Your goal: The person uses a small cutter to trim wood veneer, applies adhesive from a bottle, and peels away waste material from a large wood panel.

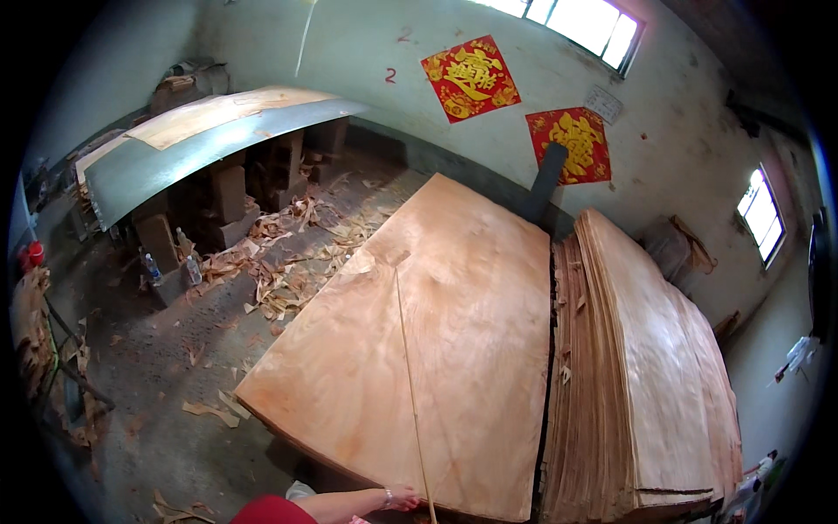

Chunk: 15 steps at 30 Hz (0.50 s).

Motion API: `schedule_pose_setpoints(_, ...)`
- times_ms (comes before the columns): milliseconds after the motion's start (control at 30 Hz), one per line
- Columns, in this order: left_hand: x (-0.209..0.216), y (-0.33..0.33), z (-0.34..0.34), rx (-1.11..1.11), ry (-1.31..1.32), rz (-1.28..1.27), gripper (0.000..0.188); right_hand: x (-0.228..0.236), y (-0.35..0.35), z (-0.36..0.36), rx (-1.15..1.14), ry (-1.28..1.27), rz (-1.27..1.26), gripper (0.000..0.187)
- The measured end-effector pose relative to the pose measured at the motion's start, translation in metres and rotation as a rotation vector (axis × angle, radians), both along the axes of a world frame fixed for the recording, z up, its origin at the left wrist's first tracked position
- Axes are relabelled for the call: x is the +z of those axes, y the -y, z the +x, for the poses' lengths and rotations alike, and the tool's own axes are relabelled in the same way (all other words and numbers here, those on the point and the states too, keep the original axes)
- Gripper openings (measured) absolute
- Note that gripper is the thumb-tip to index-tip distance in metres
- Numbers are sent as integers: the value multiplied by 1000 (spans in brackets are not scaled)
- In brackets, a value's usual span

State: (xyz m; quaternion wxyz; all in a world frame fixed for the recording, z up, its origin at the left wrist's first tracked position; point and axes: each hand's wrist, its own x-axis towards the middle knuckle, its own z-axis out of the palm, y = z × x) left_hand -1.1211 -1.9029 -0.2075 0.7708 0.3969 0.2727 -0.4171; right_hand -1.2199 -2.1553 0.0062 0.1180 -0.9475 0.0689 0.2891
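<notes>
Left hand [402, 498] is at the near edge of the front veneer stack [471, 367], beside the lower part of a long thin rod [408, 367]. Fingers look bent; I can't tell whether they're grasping the sheet edge, the rod or nothing. Band [388, 498] on that wrist, red sleeve [272, 512] further back. Right hand is out of my view, so can't tell its state.

Rod lies lengthwise over the top sheet, far end at a small flat wooden piece [395, 259]. Front stack sits mid-view; a second, taller-looking veneer stack [663, 367] stands just right of it, dark gap between, layered edges facing the gap.

Writing: two red square posters [456, 91] on the wall [349, 52], hung corner-up, big gold characters with smaller gold decoration. The lower right one is partly covered by a dark upright post [546, 179]. Small whitish notice [603, 104] next to it, text too fine for me to read. Two red painted numerals [390, 76] left of the posters, upper one faint.

Left side: grey panel [201, 144] with pale sheets [209, 122] over it, raised on blocks [229, 194]. Clear bottles [193, 271] by the blocks, labels unreadable. Veneer scraps [292, 275] litter the floor [223, 327].
</notes>
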Motion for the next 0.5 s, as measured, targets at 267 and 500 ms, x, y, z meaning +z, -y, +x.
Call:
schedule_pose_setpoints(267,-113,-173,-161,413,-258,231,35,17,-22,25,71,-2,-37,29)
schedule_pose_setpoints(500,-78,-277,-315,539,-394,705,18,-17,-54,30,-72,-135,234,38)
